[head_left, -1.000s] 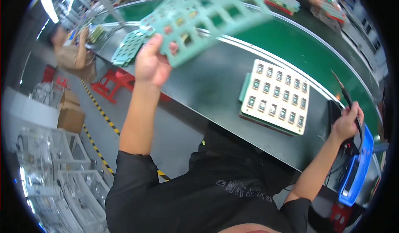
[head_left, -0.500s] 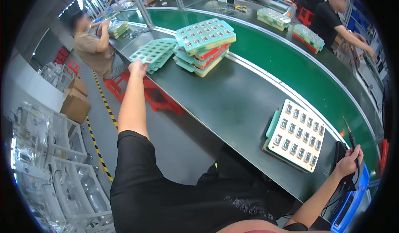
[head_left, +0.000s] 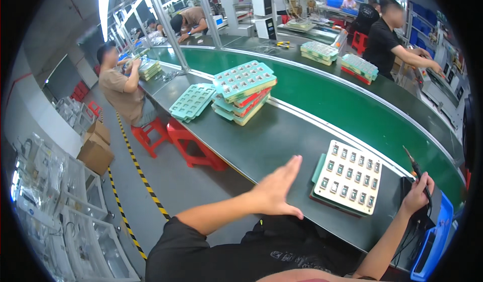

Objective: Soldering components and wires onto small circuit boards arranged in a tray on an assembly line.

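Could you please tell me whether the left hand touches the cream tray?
Apart: the head view shows dark tabletop between left hand and cream tray.

We can read no word or number with certainty: across the chest of the black shirt (head_left: pixel 221 257), below the near edge of the counter (head_left: pixel 251 141), runs a slanting row of pale outlined lettering (head_left: pixel 297 260), blurred and foreshortened. On the floor (head_left: pixel 178 189), off that near edge to the left, we see bands of yellow-and-black striped tape (head_left: pixel 143 177). Beyond the counter's far edge, across the green belt (head_left: pixel 322 111), we make out a small blue screen (head_left: pixel 218 21) and a dark panel (head_left: pixel 270 28), both too small to read.
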